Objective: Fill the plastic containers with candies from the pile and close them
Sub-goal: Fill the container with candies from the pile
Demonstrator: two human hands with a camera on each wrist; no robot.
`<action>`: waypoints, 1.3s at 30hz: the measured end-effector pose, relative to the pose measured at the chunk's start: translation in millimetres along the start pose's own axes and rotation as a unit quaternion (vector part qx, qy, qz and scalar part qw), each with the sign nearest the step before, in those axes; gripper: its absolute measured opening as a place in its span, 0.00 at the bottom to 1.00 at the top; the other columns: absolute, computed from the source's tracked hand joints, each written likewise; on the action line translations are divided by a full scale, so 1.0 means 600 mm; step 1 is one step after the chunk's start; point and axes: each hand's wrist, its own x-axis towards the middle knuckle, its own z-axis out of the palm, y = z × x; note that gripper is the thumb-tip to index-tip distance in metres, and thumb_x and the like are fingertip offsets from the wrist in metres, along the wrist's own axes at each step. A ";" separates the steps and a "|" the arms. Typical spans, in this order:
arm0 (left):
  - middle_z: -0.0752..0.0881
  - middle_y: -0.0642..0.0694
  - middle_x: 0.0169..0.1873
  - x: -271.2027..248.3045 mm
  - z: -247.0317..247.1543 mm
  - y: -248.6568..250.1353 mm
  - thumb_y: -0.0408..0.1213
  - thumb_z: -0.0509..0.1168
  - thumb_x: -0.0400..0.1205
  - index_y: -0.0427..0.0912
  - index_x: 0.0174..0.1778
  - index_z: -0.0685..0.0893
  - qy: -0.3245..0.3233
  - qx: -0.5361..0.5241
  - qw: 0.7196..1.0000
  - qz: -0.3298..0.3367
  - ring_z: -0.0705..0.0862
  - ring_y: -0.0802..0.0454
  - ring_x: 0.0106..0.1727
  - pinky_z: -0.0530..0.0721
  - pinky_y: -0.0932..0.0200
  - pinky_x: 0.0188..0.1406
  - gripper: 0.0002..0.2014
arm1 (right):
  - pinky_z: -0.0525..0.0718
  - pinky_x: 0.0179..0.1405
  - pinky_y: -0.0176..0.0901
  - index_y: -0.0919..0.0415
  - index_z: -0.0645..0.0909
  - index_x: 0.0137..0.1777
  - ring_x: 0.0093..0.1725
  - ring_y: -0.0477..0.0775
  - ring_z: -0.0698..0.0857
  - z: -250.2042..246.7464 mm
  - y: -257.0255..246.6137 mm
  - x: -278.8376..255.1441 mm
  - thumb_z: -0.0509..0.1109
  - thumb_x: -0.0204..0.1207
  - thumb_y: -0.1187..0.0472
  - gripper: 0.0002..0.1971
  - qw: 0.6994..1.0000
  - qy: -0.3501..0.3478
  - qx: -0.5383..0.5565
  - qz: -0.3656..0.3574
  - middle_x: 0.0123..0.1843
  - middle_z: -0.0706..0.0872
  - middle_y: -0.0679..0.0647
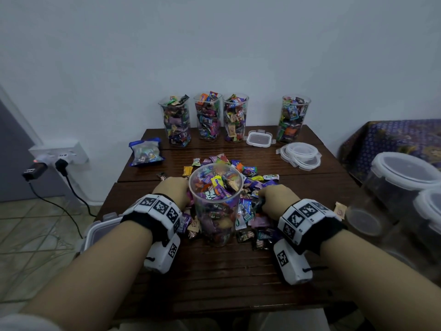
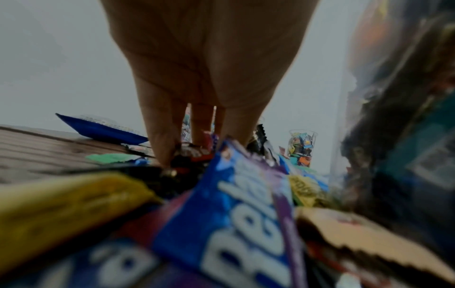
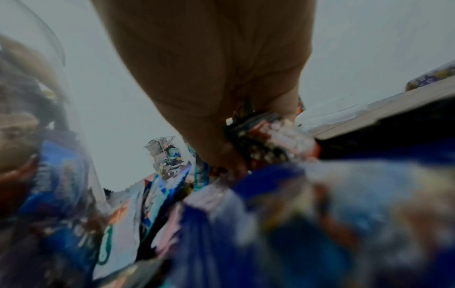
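Clear plastic container (image 1: pixel 191 187) shows a Frut Plus wrapper (image 1: pixel 213 192) overhead. Only the wrist view shows the right hand (image 3: pixel 216 68) clutching candies (image 3: pixel 270 140); can't tell the left hand (image 2: pixel 204 58) grip.

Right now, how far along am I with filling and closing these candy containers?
Done: four back containers look full, though lidless. In hand: the front container is nearly full; the left hand touches the candy pile, the right hand grips candies. Left: fitting the loose lids, plus empty containers at right.
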 end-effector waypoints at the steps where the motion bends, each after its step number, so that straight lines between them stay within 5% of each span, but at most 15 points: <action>1: 0.87 0.40 0.50 -0.002 -0.002 -0.002 0.36 0.61 0.81 0.40 0.52 0.86 0.007 0.000 1.000 0.005 0.84 0.41 0.51 0.83 0.51 0.51 0.10 | 0.74 0.44 0.39 0.60 0.82 0.56 0.59 0.61 0.81 -0.001 0.004 0.001 0.63 0.79 0.66 0.10 1.000 0.003 0.014 0.005 0.56 0.85 0.58; 4: 0.86 0.39 0.53 -0.012 -0.008 -0.005 0.30 0.61 0.80 0.40 0.53 0.85 0.025 -0.012 1.000 0.012 0.82 0.40 0.55 0.77 0.55 0.48 0.09 | 0.73 0.40 0.36 0.59 0.80 0.43 0.51 0.57 0.80 -0.008 0.017 0.002 0.66 0.78 0.65 0.03 0.997 0.022 0.070 0.012 0.45 0.81 0.55; 7: 0.83 0.41 0.40 -0.022 -0.011 -0.006 0.28 0.62 0.78 0.42 0.39 0.78 0.050 -0.072 0.996 -0.008 0.79 0.43 0.45 0.69 0.60 0.40 0.05 | 0.76 0.43 0.40 0.61 0.83 0.45 0.47 0.54 0.81 -0.022 0.023 -0.003 0.65 0.77 0.68 0.06 0.989 0.047 0.137 0.008 0.48 0.84 0.57; 9: 0.83 0.44 0.33 -0.023 -0.012 -0.011 0.30 0.64 0.78 0.39 0.38 0.82 0.070 -0.153 0.985 -0.025 0.80 0.44 0.40 0.72 0.60 0.38 0.04 | 0.81 0.44 0.44 0.62 0.83 0.42 0.44 0.55 0.83 -0.030 0.024 -0.009 0.63 0.77 0.69 0.08 0.982 0.067 0.178 0.002 0.44 0.85 0.58; 12: 0.88 0.38 0.41 -0.024 -0.018 -0.019 0.30 0.68 0.76 0.35 0.46 0.87 0.107 -0.235 0.966 -0.031 0.84 0.43 0.44 0.79 0.56 0.43 0.05 | 0.87 0.45 0.47 0.60 0.81 0.36 0.37 0.53 0.84 -0.042 0.023 -0.015 0.65 0.76 0.69 0.09 0.967 0.084 0.241 -0.006 0.38 0.85 0.55; 16: 0.88 0.40 0.40 -0.031 -0.036 -0.026 0.29 0.71 0.74 0.39 0.40 0.87 0.170 -0.302 0.938 -0.019 0.85 0.44 0.44 0.82 0.53 0.47 0.02 | 0.87 0.41 0.49 0.52 0.80 0.32 0.38 0.55 0.85 -0.070 0.006 -0.035 0.65 0.76 0.69 0.14 0.942 0.128 0.308 -0.040 0.38 0.85 0.54; 19: 0.87 0.45 0.40 -0.041 -0.055 -0.027 0.29 0.72 0.75 0.42 0.45 0.88 0.208 -0.342 0.916 -0.004 0.84 0.49 0.43 0.81 0.56 0.49 0.05 | 0.84 0.33 0.41 0.52 0.79 0.34 0.33 0.50 0.82 -0.094 -0.020 -0.063 0.64 0.77 0.70 0.14 0.911 0.178 0.360 -0.098 0.35 0.82 0.51; 25: 0.86 0.48 0.34 -0.060 -0.088 -0.016 0.26 0.71 0.74 0.51 0.36 0.84 0.250 -0.427 0.868 0.042 0.83 0.52 0.34 0.84 0.54 0.43 0.13 | 0.86 0.49 0.58 0.49 0.81 0.36 0.41 0.56 0.87 -0.121 -0.075 -0.097 0.65 0.76 0.70 0.14 0.879 0.208 0.370 -0.218 0.38 0.83 0.47; 30: 0.87 0.48 0.37 -0.073 -0.103 -0.004 0.29 0.73 0.73 0.57 0.35 0.85 0.261 -0.437 0.858 0.070 0.85 0.44 0.44 0.85 0.43 0.53 0.14 | 0.81 0.55 0.43 0.50 0.81 0.41 0.47 0.46 0.82 -0.118 -0.100 -0.104 0.64 0.77 0.70 0.13 0.895 0.186 0.321 -0.249 0.49 0.84 0.47; 35: 0.87 0.52 0.36 -0.085 -0.114 0.014 0.29 0.72 0.74 0.56 0.35 0.86 0.273 -0.439 0.849 0.110 0.84 0.51 0.41 0.84 0.49 0.51 0.13 | 0.80 0.54 0.48 0.56 0.85 0.48 0.51 0.52 0.82 -0.109 -0.104 -0.109 0.62 0.77 0.69 0.12 0.912 0.178 0.275 -0.246 0.55 0.84 0.54; 39: 0.86 0.52 0.35 -0.091 -0.117 0.026 0.28 0.72 0.74 0.55 0.35 0.86 0.261 -0.451 0.844 0.127 0.83 0.51 0.40 0.84 0.52 0.46 0.13 | 0.76 0.59 0.42 0.54 0.82 0.60 0.59 0.47 0.79 -0.094 -0.091 -0.113 0.69 0.78 0.58 0.11 0.883 0.236 0.343 -0.214 0.59 0.82 0.48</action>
